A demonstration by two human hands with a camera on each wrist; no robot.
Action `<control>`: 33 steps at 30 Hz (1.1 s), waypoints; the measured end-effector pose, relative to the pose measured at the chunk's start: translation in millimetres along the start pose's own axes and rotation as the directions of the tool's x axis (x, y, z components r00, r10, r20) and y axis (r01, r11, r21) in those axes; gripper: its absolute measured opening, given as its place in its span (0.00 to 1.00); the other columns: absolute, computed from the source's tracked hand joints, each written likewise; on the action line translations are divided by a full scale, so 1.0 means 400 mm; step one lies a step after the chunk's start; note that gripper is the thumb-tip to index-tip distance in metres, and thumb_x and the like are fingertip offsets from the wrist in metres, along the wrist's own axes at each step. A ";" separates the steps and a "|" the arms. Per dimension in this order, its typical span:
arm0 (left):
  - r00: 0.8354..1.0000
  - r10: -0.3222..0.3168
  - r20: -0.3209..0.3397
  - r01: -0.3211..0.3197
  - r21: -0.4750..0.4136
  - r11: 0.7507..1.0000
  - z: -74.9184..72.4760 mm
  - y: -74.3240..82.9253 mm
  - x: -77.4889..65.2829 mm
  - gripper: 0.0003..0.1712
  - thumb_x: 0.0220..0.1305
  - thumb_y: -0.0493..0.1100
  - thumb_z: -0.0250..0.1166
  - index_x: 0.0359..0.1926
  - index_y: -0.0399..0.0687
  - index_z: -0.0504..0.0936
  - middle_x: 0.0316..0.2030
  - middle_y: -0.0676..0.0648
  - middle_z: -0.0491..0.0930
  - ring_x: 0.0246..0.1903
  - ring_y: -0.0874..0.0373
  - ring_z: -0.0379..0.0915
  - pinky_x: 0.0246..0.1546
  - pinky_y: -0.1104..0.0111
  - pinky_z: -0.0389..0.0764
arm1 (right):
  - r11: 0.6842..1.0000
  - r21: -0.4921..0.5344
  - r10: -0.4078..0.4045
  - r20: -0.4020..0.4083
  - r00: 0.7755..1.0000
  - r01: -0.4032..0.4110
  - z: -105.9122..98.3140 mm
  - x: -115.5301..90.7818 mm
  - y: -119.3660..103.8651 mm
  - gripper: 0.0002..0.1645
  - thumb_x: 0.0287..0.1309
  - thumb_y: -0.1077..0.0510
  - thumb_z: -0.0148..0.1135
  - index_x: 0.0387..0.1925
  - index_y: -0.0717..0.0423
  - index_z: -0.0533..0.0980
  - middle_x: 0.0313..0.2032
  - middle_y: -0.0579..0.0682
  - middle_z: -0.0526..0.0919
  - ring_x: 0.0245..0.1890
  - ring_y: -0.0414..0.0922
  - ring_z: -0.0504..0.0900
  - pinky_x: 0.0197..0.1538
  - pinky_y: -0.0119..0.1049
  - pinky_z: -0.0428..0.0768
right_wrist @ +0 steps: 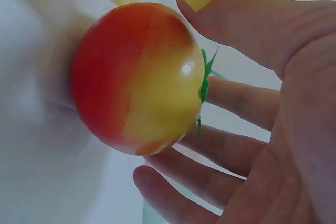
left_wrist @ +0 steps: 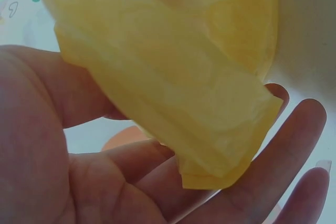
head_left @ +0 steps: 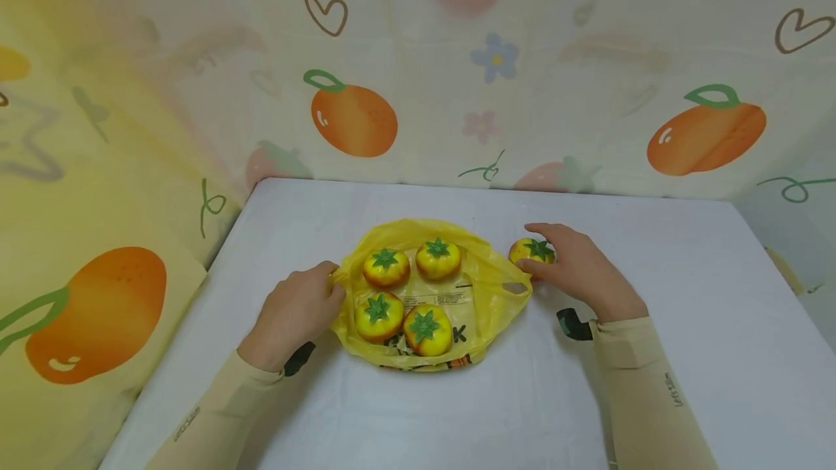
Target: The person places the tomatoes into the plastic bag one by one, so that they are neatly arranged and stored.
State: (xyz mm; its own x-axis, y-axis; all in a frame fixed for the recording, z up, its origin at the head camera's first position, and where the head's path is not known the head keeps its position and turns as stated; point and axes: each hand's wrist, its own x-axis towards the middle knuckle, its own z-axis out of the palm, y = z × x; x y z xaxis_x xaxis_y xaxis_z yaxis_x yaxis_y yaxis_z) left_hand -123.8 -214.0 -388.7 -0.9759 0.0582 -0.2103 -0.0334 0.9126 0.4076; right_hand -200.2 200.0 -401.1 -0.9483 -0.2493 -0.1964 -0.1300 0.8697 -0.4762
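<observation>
A yellow plastic bag (head_left: 493, 296) lies with its mouth spread wide on the table. Several yellow-and-red tomatoes (head_left: 427, 330) with green star-shaped leaves sit in it. At the bag's left edge my left hand (head_left: 294, 314) pinches the plastic between thumb and index finger; in the left wrist view a fold of the bag (left_wrist: 210, 124) hangs across the fingers. One more tomato (right_wrist: 139, 80) stands on the table just right of the bag. My right hand (head_left: 575, 267) reaches round it with spread fingers, the thumb near the bag's right handle. Whether the fingertips touch it, I cannot tell.
The white-covered table (head_left: 457, 419) has its back edge against a fruit-printed cloth (head_left: 418, 93). That cloth also stands along the left side. A dark wrist strap piece (head_left: 575, 325) shows below the right hand.
</observation>
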 end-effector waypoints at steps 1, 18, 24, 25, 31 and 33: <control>1.000 -0.001 0.001 0.001 0.002 1.000 0.000 0.000 0.001 0.22 0.75 0.45 0.51 0.60 0.38 0.81 0.27 0.47 0.78 0.24 0.52 0.73 0.25 0.62 0.71 | 1.000 0.001 0.002 0.002 1.000 -0.002 0.001 0.000 0.001 0.46 0.71 0.37 0.67 0.81 0.51 0.65 0.79 0.61 0.69 0.79 0.64 0.65 0.79 0.68 0.64; 1.000 -0.004 0.008 0.004 0.008 1.000 0.002 -0.003 0.008 0.25 0.75 0.45 0.52 0.64 0.38 0.80 0.29 0.47 0.80 0.24 0.52 0.73 0.26 0.63 0.72 | 1.000 0.008 0.002 0.020 1.000 -0.002 0.022 0.011 0.005 0.42 0.72 0.40 0.66 0.79 0.51 0.68 0.77 0.60 0.72 0.72 0.61 0.73 0.76 0.66 0.71; 1.000 -0.008 0.010 0.008 0.009 1.000 0.003 -0.007 0.007 0.24 0.75 0.45 0.52 0.63 0.38 0.80 0.29 0.46 0.81 0.24 0.51 0.74 0.25 0.63 0.72 | 1.000 0.007 -0.008 0.019 1.000 0.008 0.021 0.014 -0.003 0.41 0.72 0.39 0.66 0.78 0.51 0.69 0.75 0.60 0.75 0.67 0.59 0.76 0.73 0.64 0.74; 1.000 -0.009 0.012 0.009 0.006 1.000 0.003 -0.007 0.007 0.24 0.74 0.45 0.52 0.63 0.37 0.79 0.29 0.46 0.81 0.24 0.51 0.74 0.25 0.63 0.72 | 1.000 0.003 -0.006 0.019 1.000 0.006 0.021 0.013 -0.004 0.41 0.72 0.39 0.66 0.78 0.51 0.69 0.75 0.60 0.75 0.67 0.59 0.76 0.73 0.64 0.74; 1.000 -0.005 0.018 0.005 0.002 1.000 0.004 -0.006 0.008 0.24 0.75 0.45 0.53 0.63 0.37 0.79 0.29 0.47 0.81 0.24 0.52 0.74 0.25 0.64 0.72 | 1.000 -0.006 0.025 0.012 1.000 -0.025 0.011 0.003 -0.002 0.44 0.71 0.36 0.66 0.79 0.50 0.68 0.77 0.60 0.73 0.69 0.60 0.74 0.73 0.66 0.74; 1.000 -0.002 0.016 0.002 0.003 1.000 0.003 -0.004 0.007 0.23 0.75 0.45 0.53 0.62 0.37 0.80 0.29 0.47 0.80 0.24 0.52 0.74 0.25 0.63 0.72 | 1.000 0.000 0.023 0.001 1.000 -0.023 0.002 -0.003 -0.002 0.45 0.70 0.35 0.66 0.79 0.50 0.68 0.77 0.60 0.73 0.70 0.60 0.74 0.73 0.66 0.73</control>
State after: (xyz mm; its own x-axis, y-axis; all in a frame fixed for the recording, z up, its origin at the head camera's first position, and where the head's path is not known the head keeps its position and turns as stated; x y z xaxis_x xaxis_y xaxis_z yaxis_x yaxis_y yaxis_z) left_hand -126.2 -214.7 -391.0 -0.9723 0.0629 -0.2251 -0.0346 0.9139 0.4046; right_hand -198.9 199.1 -401.1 -0.9506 -0.2301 -0.2083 -0.1086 0.8752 -0.4715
